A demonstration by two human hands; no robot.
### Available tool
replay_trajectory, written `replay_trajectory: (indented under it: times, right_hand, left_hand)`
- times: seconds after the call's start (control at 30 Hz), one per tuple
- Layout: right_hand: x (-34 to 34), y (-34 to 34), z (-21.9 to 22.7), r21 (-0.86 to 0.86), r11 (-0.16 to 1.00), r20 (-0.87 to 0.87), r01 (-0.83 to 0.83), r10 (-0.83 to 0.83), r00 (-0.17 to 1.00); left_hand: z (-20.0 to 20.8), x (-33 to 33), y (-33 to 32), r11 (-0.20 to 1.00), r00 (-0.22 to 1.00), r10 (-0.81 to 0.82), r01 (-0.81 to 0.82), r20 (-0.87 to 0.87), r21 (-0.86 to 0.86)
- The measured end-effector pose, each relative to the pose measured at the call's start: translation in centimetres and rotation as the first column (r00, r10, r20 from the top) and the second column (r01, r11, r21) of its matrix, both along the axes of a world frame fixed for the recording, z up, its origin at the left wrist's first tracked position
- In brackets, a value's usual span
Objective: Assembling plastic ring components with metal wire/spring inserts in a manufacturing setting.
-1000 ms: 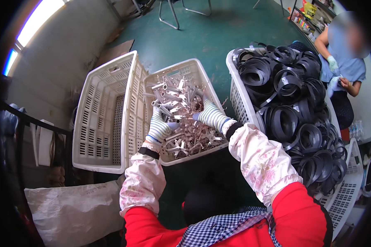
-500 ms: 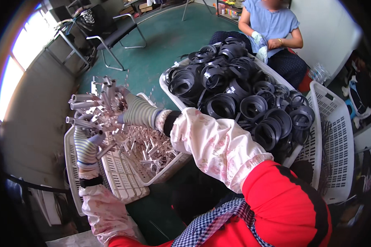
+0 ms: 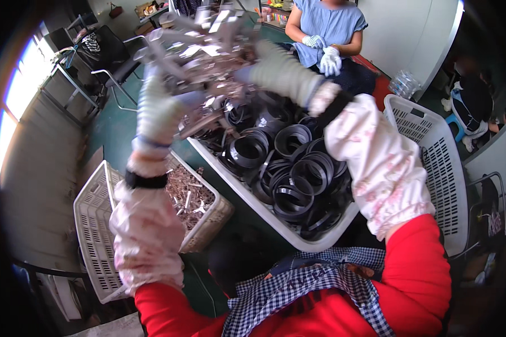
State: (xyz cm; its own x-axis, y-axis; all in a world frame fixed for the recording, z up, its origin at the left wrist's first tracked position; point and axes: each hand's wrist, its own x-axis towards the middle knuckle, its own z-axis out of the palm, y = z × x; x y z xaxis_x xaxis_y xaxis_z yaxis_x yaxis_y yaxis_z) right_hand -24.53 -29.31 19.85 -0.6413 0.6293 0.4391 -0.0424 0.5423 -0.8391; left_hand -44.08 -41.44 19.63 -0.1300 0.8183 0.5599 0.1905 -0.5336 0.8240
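Between my two gloved hands is a large clump of small grey tube-like parts, smeared by motion. My left hand grips its near left side. My right hand presses on its right side, with the fingertips partly hidden among the parts. Both hands wear striped knit gloves. The clump hangs over the far left part of a long white basket heaped with black rings. Left of it stands a smaller white basket with more loose grey and brownish parts.
An empty-looking slatted white basket stands at the left, and another tall one at the right. Across the ring basket sits a co-worker in blue with white gloves. A black chair is at the far left.
Both my hands have lifted the clump of grey parts up and rightward from the small basket to above the ring basket. The view has shifted right. The co-worker now has both hands gloved.
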Motion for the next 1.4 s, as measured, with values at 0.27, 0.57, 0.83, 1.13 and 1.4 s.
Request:
replay_trajectory:
  times: [0.27, 0.57, 0.83, 1.13, 1.4]
  right_hand:
    - [15.8, 12.1, -15.4, -0.04, 0.978, 0.14, 0.203, -0.196, 0.971]
    - [18.1, 10.5, -16.4, 0.145, 0.961, 0.529, 0.236, -0.277, 0.802]
    - [24.5, 3.8, -12.1, 0.165, 0.885, 0.299, 0.436, -0.466, 0.833]
    - [29.5, -9.9, -15.5, -0.413, 0.721, 0.259, 0.556, -0.493, 0.831]
    - [27.6, -16.9, -14.9, -0.397, 0.656, 0.298, 0.642, -0.57, 0.766]
  left_hand:
    - [-14.6, 13.7, 14.8, 0.927, 0.824, -0.269, 0.362, 0.499, -0.097]
    - [-18.8, 8.6, 9.3, 0.875, 0.991, -0.058, -0.009, -0.124, -0.484]
    - [-15.7, -16.8, -11.8, 0.657, 0.685, 0.727, -0.716, -0.052, -0.235]
    - [-36.5, -19.9, -20.2, 0.396, 0.099, 0.006, -0.914, -0.995, -0.089]
    - [-40.8, -19.8, -15.0, 0.199, 0.08, -0.735, -0.923, -0.673, -0.328]
